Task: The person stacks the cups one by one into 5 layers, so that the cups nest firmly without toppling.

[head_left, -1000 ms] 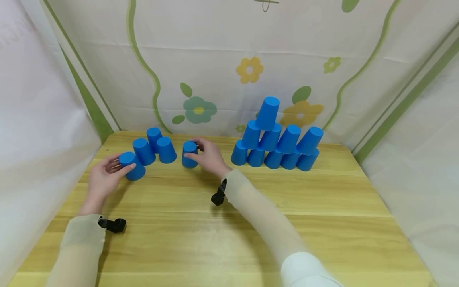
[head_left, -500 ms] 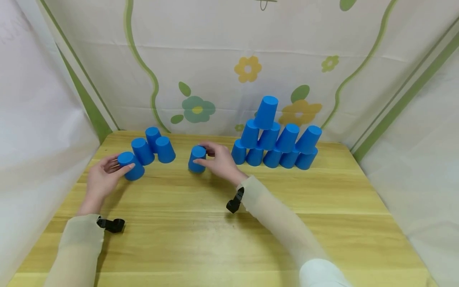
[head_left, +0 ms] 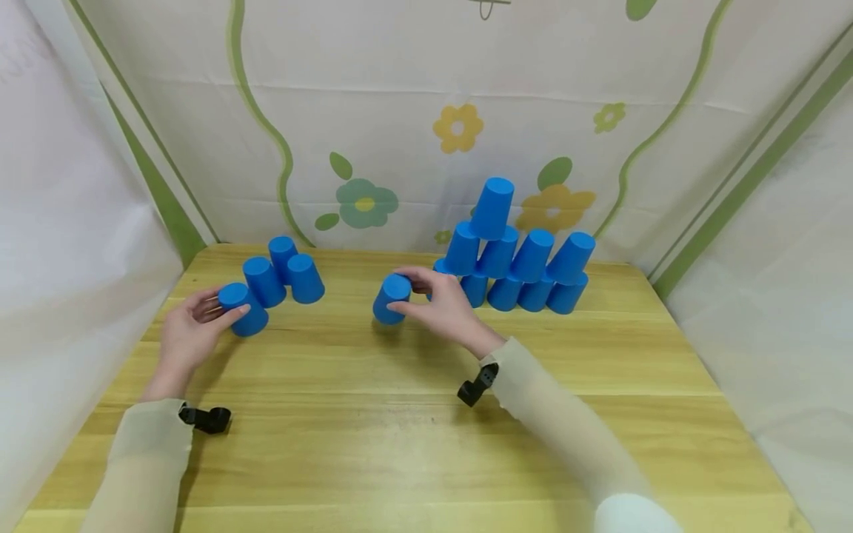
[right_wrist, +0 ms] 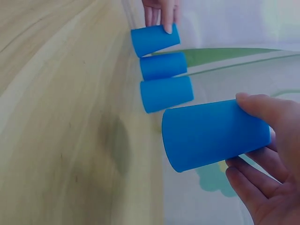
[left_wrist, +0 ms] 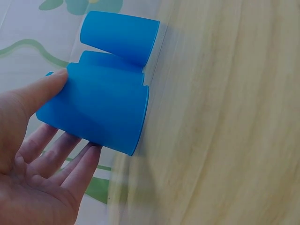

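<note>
My right hand (head_left: 443,307) pinches an upside-down blue cup (head_left: 391,300) between thumb and fingers, held above the table with its shadow below, as the right wrist view shows. My left hand (head_left: 193,329) has thumb and fingers on either side of another inverted blue cup (left_wrist: 96,105) that stands at the table's left. Behind that one, three more blue cups (head_left: 305,279) stand mouth down in a small group. To the right rises a tiered stack of inverted blue cups (head_left: 531,255), with a single cup (head_left: 493,207) on top; my right hand partly hides its left end.
The wooden table (head_left: 400,444) ends at the back against a white curtain (head_left: 373,126) printed with flowers and vines. White cloth (head_left: 67,222) also hangs along the left and right sides. Each wrist wears a small black camera (head_left: 476,385).
My right hand has carried its cup rightward and a little nearer, away from the left group toward the stack, and lifted it. My left hand stays at its cup.
</note>
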The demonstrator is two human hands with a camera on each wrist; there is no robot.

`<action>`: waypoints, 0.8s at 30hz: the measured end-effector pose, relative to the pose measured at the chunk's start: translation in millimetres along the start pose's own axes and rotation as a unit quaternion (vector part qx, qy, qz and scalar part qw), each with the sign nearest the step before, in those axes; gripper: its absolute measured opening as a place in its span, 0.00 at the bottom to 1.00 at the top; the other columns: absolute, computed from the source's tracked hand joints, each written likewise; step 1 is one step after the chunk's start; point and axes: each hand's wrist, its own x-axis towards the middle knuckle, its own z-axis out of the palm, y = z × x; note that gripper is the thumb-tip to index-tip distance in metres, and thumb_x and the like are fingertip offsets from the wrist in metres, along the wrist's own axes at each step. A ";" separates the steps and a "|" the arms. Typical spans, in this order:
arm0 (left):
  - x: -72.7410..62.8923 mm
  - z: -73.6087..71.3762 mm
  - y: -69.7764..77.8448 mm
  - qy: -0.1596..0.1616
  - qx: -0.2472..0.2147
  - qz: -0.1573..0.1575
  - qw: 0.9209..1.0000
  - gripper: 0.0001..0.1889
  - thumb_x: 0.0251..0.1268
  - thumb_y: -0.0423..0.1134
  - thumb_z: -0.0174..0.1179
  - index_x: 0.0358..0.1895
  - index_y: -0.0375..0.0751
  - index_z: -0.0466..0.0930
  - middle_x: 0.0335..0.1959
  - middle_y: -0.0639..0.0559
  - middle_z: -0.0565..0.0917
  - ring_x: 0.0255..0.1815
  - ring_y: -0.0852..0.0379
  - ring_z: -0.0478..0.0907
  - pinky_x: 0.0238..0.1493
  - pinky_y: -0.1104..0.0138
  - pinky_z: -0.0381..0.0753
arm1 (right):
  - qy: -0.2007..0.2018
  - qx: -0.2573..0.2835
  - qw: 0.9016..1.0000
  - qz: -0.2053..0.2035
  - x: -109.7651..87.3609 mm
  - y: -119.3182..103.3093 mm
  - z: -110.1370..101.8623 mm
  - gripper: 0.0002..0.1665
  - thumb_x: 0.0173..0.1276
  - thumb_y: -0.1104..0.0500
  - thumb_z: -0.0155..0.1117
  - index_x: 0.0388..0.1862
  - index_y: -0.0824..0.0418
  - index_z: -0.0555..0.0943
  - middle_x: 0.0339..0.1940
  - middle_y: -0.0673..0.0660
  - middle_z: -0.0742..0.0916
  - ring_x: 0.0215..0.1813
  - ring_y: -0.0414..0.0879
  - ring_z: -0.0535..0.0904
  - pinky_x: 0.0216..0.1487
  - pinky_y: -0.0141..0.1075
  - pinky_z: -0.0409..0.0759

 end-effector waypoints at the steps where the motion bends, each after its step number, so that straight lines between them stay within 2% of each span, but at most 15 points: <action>1: 0.2 0.0 -0.2 0.000 0.001 0.000 1.000 0.45 0.66 0.61 0.65 0.77 0.35 0.62 0.69 0.33 0.73 0.66 0.34 0.72 0.63 0.45 0.74 | 0.005 0.001 1.000 -0.001 -3.4 0.3 -4.8 0.33 0.65 0.47 0.76 0.67 0.54 0.79 0.57 0.47 0.86 0.55 0.43 0.84 0.58 0.42 0.82; 5: -0.1 -0.6 -0.2 0.000 0.004 0.001 1.000 0.45 0.66 0.61 0.65 0.77 0.35 0.62 0.68 0.33 0.73 0.66 0.34 0.73 0.63 0.46 0.75 | 0.024 0.012 1.000 -0.003 -17.0 2.4 -25.4 0.34 0.64 0.47 0.77 0.67 0.56 0.80 0.57 0.48 0.86 0.53 0.43 0.84 0.56 0.45 0.83; 11: -0.6 -1.7 0.6 -0.003 0.004 0.003 1.000 0.45 0.66 0.60 0.66 0.77 0.35 0.62 0.68 0.33 0.73 0.66 0.34 0.73 0.63 0.49 0.76 | 0.051 0.052 0.997 0.021 -40.2 -0.2 -60.3 0.31 0.64 0.51 0.78 0.65 0.53 0.81 0.57 0.50 0.86 0.55 0.45 0.84 0.59 0.52 0.81; 18: 0.1 -2.8 -0.1 -0.002 0.006 0.007 1.000 0.45 0.66 0.60 0.66 0.76 0.34 0.63 0.68 0.33 0.74 0.66 0.34 0.73 0.62 0.50 0.77 | 0.094 0.050 0.993 0.047 -60.8 3.7 -100.1 0.31 0.64 0.54 0.78 0.66 0.53 0.81 0.55 0.53 0.87 0.55 0.47 0.84 0.58 0.43 0.82; 24: 0.3 -1.1 -0.3 -0.005 0.004 0.005 1.000 0.45 0.66 0.60 0.66 0.76 0.35 0.63 0.67 0.34 0.74 0.65 0.35 0.73 0.62 0.53 0.78 | 0.150 0.025 0.988 0.033 -77.0 15.3 -131.4 0.29 0.64 0.60 0.77 0.64 0.59 0.81 0.55 0.58 0.87 0.54 0.47 0.85 0.55 0.35 0.83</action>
